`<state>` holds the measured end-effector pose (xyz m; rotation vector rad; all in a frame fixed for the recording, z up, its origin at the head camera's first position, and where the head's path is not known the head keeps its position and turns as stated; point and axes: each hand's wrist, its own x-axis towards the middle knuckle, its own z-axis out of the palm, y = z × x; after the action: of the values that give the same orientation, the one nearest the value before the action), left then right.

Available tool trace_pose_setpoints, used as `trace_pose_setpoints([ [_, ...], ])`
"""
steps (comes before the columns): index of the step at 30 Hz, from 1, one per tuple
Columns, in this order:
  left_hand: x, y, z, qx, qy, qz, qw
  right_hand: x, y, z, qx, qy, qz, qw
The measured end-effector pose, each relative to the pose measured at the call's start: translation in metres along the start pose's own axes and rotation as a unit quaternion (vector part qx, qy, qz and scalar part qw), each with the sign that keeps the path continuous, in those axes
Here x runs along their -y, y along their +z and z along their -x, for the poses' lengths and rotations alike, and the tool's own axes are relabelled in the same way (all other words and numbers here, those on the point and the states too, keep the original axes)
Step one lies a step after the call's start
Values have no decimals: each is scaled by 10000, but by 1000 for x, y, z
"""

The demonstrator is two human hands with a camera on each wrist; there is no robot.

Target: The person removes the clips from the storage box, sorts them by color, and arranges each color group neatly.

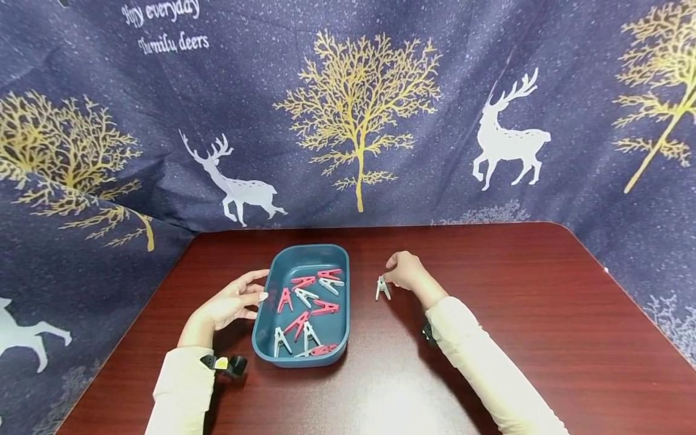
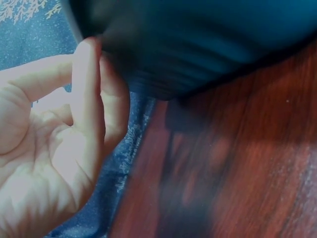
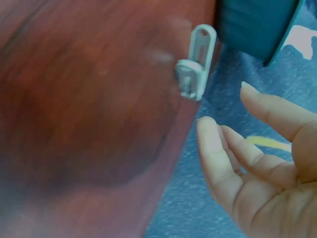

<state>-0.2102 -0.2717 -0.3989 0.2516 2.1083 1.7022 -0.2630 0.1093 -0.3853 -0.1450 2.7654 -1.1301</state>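
Note:
A blue plastic box stands left of centre, with several red and pale clothespins lying inside. My left hand is at its left side; in the left wrist view, fingertips touch the dark outer wall of the box. To the right of the box, a pale clothespin is at the table surface, legs toward me. My right hand is just beside it. From the right wrist, thumb and forefinger are spread and this clothespin lies beyond the fingertips, apart from them.
The dark red wooden table reaches back to a navy cloth printed with deer and trees. A black wrist camera sits by the left sleeve, another under the right one.

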Motion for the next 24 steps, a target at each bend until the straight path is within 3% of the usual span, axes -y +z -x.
trace_pose_setpoints([
  [9, -2, 3, -1, -5, -97, -54, 9999, 22, -7, 17, -142, -770, 485, 9958],
  [24, -6, 2, 4, -55, -173, -29, 9998, 70, 12, 45, -10, -1552, 195, 9877],
])
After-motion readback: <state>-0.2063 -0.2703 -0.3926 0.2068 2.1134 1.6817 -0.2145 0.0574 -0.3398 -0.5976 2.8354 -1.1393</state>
